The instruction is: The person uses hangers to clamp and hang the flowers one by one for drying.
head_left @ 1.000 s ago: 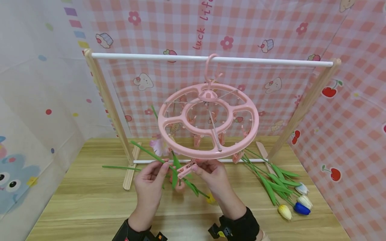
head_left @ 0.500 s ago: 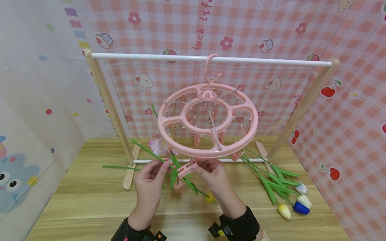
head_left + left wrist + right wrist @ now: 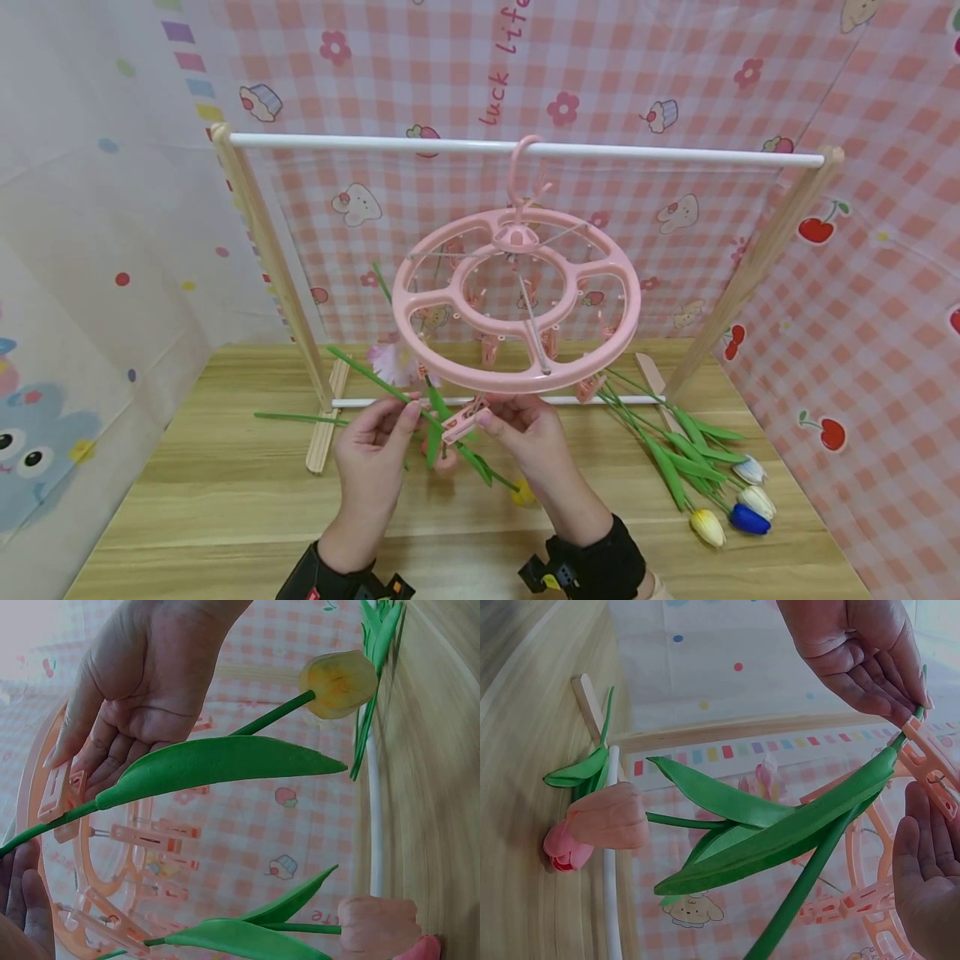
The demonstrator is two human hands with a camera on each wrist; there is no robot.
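A yellow tulip (image 3: 339, 684) slants between my hands, its long green leaf hanging in front. My left hand (image 3: 372, 450) pinches its stem between thumb and fingers. My right hand (image 3: 531, 437) holds a pink clothespin (image 3: 463, 422) hanging from the rim of the round pink clip hanger (image 3: 517, 380). The stem lies at this clothespin's biting end; I cannot tell whether it is clamped there. On the hanger's left side, another clip holds a pale pink tulip (image 3: 609, 816), head down. A lilac flower (image 3: 393, 364) shows behind the rim.
The hanger hooks over a white rod (image 3: 360, 143) on a wooden stand (image 3: 273, 267). At the right, several tulips (image 3: 750, 518) with white, blue and yellow heads lie on the wooden table (image 3: 225, 508). A darker pink tulip (image 3: 566, 846) lies on the table at the left.
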